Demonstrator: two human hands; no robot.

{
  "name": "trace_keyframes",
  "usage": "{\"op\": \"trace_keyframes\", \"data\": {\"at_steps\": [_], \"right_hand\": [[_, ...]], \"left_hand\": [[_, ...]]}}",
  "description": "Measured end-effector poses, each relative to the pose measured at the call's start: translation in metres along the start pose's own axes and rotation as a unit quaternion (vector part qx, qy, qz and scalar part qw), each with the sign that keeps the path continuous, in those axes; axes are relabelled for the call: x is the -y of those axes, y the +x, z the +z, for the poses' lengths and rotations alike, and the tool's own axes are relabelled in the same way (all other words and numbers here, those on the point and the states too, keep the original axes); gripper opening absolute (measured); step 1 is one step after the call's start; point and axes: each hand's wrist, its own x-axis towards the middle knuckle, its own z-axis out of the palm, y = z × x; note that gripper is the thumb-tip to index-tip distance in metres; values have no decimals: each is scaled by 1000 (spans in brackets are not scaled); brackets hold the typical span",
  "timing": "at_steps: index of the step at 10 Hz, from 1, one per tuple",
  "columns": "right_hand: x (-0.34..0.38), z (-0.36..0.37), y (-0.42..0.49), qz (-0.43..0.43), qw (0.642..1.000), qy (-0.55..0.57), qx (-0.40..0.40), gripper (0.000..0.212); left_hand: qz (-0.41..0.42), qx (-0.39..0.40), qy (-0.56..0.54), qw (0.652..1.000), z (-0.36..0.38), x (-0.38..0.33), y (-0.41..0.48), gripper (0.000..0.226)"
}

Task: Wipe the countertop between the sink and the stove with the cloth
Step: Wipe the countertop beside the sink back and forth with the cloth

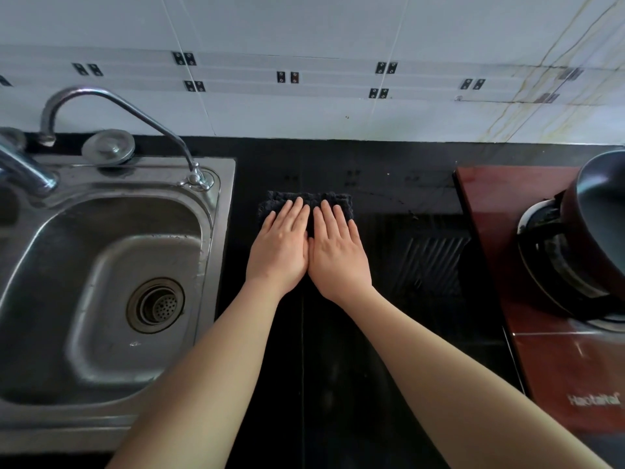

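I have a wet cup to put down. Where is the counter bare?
Bare: the black countertop between the cloth and the stove, and behind the cloth toward the wall. Crowded: both hands, left hand and right hand, press the cloth.

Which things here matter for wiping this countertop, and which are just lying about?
Job: cloth, left hand, right hand, both flat on it; countertop; sink and stove bound it.
Lying about: pot, sink plug, faucet.

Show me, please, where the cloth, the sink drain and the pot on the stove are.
cloth (333,199): head view, far edge beyond the fingertips.
sink drain (156,305): head view, strainer centre.
pot (602,194): head view, dark inside wall.
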Motion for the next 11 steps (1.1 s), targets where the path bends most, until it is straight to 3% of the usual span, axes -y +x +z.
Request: {"op": "trace_keyframes", "data": {"at_steps": [11], "right_hand": [[16,3,-87,5,1000,-15,19,57]], "left_hand": [[-4,42,16,999,-8,-23,-87,53]]}}
